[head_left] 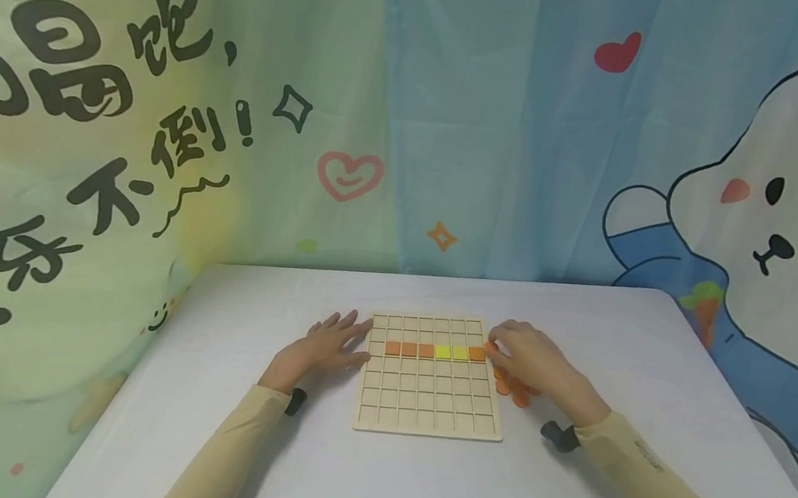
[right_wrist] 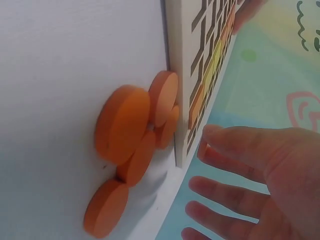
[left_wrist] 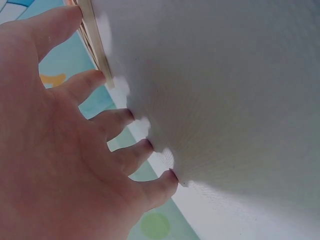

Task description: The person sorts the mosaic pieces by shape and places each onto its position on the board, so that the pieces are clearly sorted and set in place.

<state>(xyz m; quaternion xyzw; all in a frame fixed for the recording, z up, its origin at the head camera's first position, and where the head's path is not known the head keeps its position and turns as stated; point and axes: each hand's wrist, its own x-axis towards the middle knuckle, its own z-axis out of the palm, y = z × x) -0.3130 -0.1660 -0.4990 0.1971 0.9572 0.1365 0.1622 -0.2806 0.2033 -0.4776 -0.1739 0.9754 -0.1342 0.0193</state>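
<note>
A pale wooden grid board (head_left: 417,425) lies flat on the table. Along one of its rows sit several orange tiles (head_left: 409,350), two yellow tiles (head_left: 450,353) and another orange tile (head_left: 477,354) toward the right. My left hand (head_left: 325,348) is spread with palm down at the board's left edge, its thumb and index fingertip touching that edge in the left wrist view. Between thumb and index finger, my right hand (head_left: 533,359) pinches a small orange piece (right_wrist: 202,149) by the board's right edge. The other right fingers are extended, and most of the pinched piece is hidden.
Several round orange discs (right_wrist: 122,125) lie loosely piled on the white table (head_left: 411,486) against the board's right side, partly under my right hand. Behind the table hangs a printed curtain (head_left: 456,125).
</note>
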